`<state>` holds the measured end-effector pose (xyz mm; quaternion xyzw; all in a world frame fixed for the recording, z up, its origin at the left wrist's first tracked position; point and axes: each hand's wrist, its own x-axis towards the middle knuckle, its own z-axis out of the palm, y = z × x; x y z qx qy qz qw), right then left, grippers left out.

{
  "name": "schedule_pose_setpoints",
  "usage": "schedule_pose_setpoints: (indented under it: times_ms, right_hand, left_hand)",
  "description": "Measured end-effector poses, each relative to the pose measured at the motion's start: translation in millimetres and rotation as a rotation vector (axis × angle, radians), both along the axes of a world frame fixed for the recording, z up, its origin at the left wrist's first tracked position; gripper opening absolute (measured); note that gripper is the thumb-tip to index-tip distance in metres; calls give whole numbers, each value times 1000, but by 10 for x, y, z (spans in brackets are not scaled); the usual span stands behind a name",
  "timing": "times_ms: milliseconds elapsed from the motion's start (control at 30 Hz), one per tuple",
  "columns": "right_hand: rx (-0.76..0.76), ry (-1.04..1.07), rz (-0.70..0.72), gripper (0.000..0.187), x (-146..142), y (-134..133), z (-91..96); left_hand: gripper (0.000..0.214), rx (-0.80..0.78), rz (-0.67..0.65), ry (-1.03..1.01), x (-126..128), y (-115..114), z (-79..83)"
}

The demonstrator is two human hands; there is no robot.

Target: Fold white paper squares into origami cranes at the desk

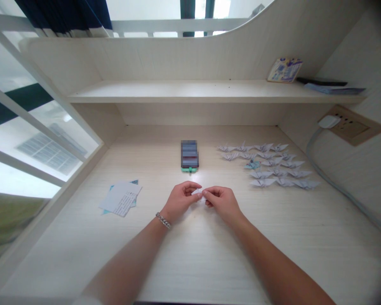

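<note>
Both of my hands meet over the middle of the pale wooden desk (pixel 190 258). My left hand (pixel 180 199), with a metal bracelet on its wrist, and my right hand (pixel 222 203) each pinch a small folded piece of white paper (pixel 199 194) between fingertips. The paper is mostly hidden by my fingers. Just beyond my hands a phone (pixel 189 155) stands propped on a small green stand.
Several folded paper cranes (pixel 269 166) lie in rows at the right back. A small stack of paper sheets (pixel 120 198) lies to the left. A shelf (pixel 190 91) above holds a card and flat items. A wall socket with a plug and cable (pixel 328 123) is at the right.
</note>
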<state>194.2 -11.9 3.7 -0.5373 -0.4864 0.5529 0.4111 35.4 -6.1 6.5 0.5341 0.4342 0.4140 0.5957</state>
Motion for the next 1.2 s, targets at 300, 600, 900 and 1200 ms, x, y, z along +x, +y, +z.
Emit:
schedule_pose_setpoints:
  times_ms: [300,600,900,1200]
  right_hand:
    - [57,-43,58,26,5,-2,-23]
    - [27,-59,87,28,-15,-12,-2]
    - [89,-73,72,27,7,-5,-7]
    - [-137,196,25,37,57,84,-65]
  left_hand:
    - [25,-4,33,-9,-12,28,-5]
    - [20,65,21,33,-8,18,-10]
    - [25,70,36,10,-6,18,2]
    - [22,133,160,-7,-43,35,21]
